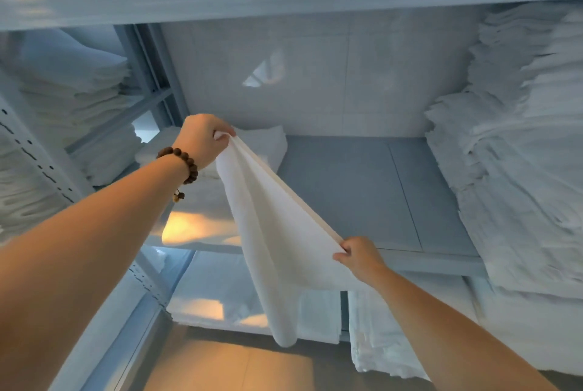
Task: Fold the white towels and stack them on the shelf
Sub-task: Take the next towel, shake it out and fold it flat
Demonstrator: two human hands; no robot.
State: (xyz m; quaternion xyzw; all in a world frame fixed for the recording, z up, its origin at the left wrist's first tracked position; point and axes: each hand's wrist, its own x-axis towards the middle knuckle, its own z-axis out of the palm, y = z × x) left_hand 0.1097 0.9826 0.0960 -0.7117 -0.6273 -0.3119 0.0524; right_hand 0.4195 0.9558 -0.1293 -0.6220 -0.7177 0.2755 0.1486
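Pale, smooth metal shelf (347,188) boards carry a tall, ragged stack of folded towels (520,170) at right. In front hangs a soft white towel (277,248), its hemmed edge pinched taut between left hand (202,140), with a wooden bead bracelet (183,160) on its wrist, and right hand (359,256).

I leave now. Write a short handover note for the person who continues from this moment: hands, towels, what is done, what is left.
The left hand pinches one top corner of the white towel; the right hand pinches the other. The towel hangs between them, before the shelf.
Done: tall stack on the shelf's right, low pile at back left.
Left: finish folding this towel and lay it on a stack.
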